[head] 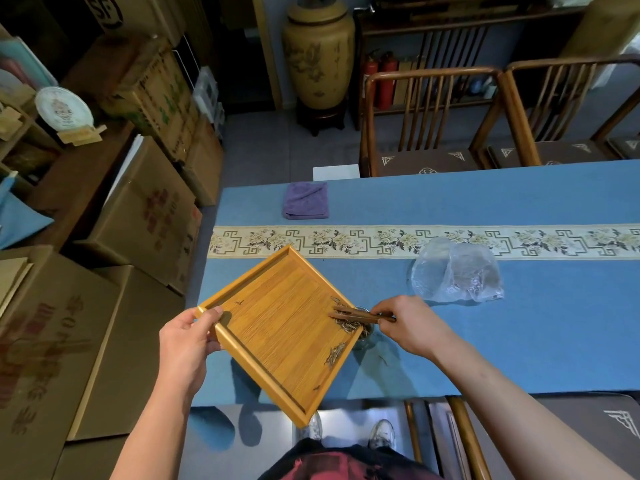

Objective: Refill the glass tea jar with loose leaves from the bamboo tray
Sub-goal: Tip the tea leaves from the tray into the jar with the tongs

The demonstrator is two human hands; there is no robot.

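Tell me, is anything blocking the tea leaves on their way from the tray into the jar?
Nothing visible does. The bamboo tray tips its corner right over the glass tea jar, and the wooden tongs in the right hand push the loose leaves there.

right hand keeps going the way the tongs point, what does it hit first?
The right hand aims its wooden tongs leftward. First contact is likely the tea leaves at the bamboo tray corner above the glass jar; depth unclear.

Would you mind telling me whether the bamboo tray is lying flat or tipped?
Tipped: the left hand lifts the tray, its low corner over the jar.
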